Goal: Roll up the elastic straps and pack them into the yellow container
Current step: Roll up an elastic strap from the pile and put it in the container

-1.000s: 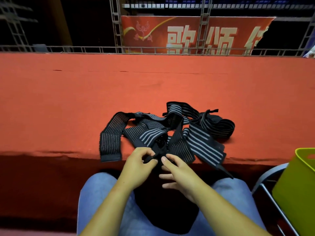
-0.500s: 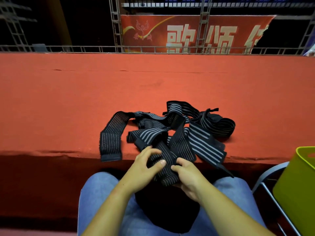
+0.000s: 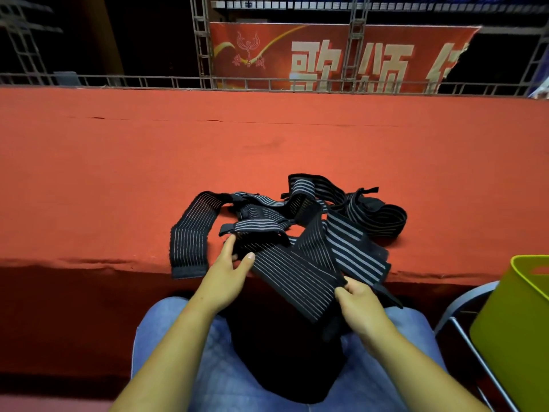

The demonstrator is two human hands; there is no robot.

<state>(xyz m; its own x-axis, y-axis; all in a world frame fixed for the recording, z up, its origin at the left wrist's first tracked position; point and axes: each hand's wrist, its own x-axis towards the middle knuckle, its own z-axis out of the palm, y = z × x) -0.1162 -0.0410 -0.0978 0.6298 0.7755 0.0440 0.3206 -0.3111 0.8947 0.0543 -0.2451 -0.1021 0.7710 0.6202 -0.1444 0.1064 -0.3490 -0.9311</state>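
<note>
Left hand point(image 3: 225, 275) pinches upper end of a striped elastic strap point(image 3: 294, 278); right hand point(image 3: 359, 304) grips lower end. Strap pile point(image 3: 350, 215) on red desk point(image 3: 267, 150); yellow container point(image 3: 511, 322) at right.

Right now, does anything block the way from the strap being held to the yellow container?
Nothing visible does. The left hand and right hand hold the striped strap; the yellow container stands open to the right.
</note>
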